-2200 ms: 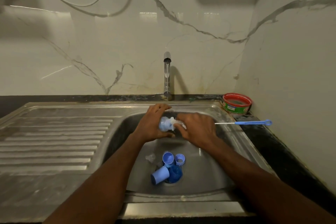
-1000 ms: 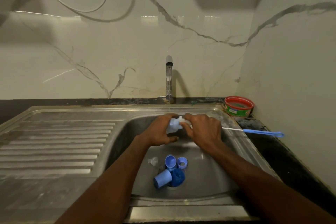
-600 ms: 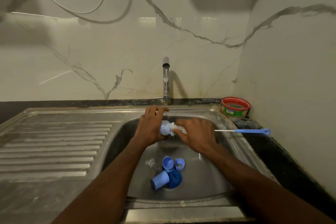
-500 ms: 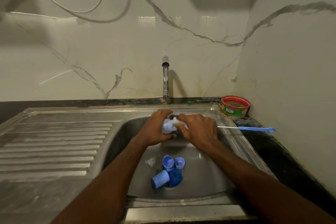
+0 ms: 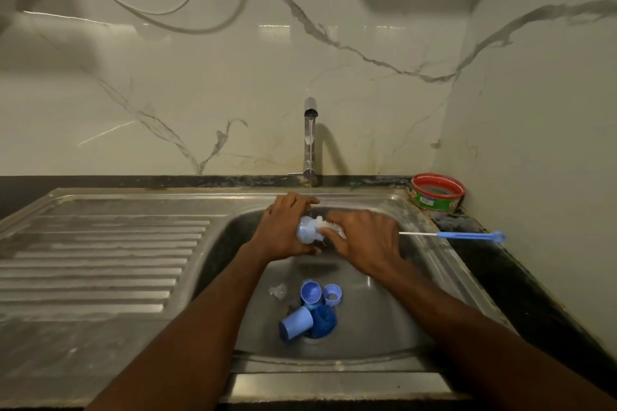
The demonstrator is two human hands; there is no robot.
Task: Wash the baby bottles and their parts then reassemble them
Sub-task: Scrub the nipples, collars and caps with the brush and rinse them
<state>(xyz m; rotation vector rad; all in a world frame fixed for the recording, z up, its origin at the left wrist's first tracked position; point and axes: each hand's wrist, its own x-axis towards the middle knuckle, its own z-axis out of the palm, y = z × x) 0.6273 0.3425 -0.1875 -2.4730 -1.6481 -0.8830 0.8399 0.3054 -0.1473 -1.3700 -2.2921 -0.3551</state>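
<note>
Over the steel sink (image 5: pixel 384 340), my left hand (image 5: pixel 282 228) grips a pale blue baby bottle (image 5: pixel 307 232) lying sideways under a thin stream from the tap (image 5: pixel 310 140). My right hand (image 5: pixel 365 240) holds a bottle brush; its white bristles (image 5: pixel 329 226) sit at the bottle's mouth and its blue handle (image 5: pixel 474 236) sticks out to the right. On the sink floor lie a blue cap (image 5: pixel 296 322), a second blue cap (image 5: pixel 311 292), a blue ring (image 5: pixel 333 294), a dark blue piece (image 5: pixel 324 319) over the drain and a clear teat (image 5: pixel 278 291).
A ribbed steel draining board (image 5: pixel 100 260) lies to the left. A red and green tub (image 5: pixel 437 192) stands in the back right corner on the dark counter (image 5: pixel 507 274). Marble walls close off the back and right side.
The brush handle has slid back and forth to the right and left as my right hand works the brush in the bottle. The parts on the sink floor have not moved.
</note>
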